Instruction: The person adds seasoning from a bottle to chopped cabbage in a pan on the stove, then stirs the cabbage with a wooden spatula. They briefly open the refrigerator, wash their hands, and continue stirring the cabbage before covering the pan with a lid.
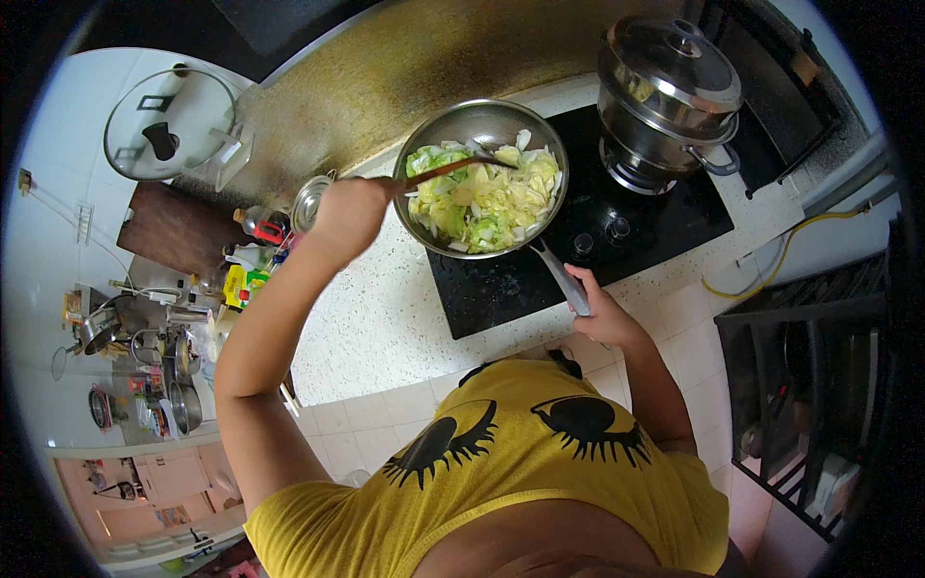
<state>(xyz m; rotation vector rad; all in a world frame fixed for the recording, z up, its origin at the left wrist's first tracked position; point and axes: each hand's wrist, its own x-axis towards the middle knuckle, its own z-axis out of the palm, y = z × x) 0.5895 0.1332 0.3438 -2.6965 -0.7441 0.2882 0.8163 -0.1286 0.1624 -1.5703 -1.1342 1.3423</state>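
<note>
My left hand (355,217) is closed around the handle of a brown wooden spatula (452,170), whose dark blade rests among chopped cabbage (498,191). The pale green and white pieces fill much of a steel wok (477,123) on the left side of the black gas hob (498,296). With my right hand (607,311) I grip the wok's grey handle (564,278), which points toward me over the front of the counter. Whatever burner is beneath the wok is hidden by it.
A lidded steel steamer pot (665,101) stands on the right burner. Left along the speckled counter (361,325) are bottles (264,222) and a round steel container (311,204). A glass lid (173,123) hangs on the wall. At right stands a black rack (795,376).
</note>
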